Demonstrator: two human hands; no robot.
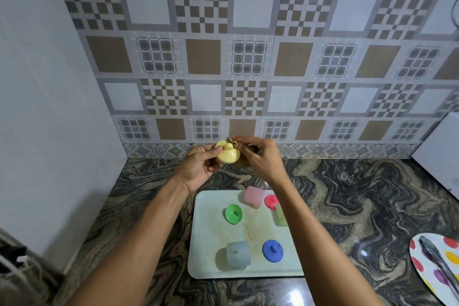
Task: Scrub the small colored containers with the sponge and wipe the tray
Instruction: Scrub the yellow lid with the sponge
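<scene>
Head view, scrubbing step. The left hand [198,166] holds the yellow lid [227,154] above the back of the bench [347,194], thumb and curled fingers pinching its rim, knob side toward the camera. The right hand [260,159] pinches a dark olive sponge [241,162] against the far edge of the lid; most of the sponge is hidden behind the fingers and the lid.

The tray [211,231] lies on the bench below the forearms. On it are a green lid [233,213], a pink container [253,196], a red lid [270,201], a pale green container [280,216] partly covered by the right forearm, a blue-grey container [238,254] and a blue lid [272,250]. Brownish smears mark the tray's middle. A spotted plate [417,266] carrying a metal utensil [437,263] sits at the right edge, apart from the tray.

Judgement: the task is at an early stage, with one small piece under the sponge, six pieces waiting and the tray unwiped. The next move calls for turning the lid in the left hand so the sponge reaches around the knob and the underside, then setting it down clear of the soiled patch and picking up another piece
</scene>
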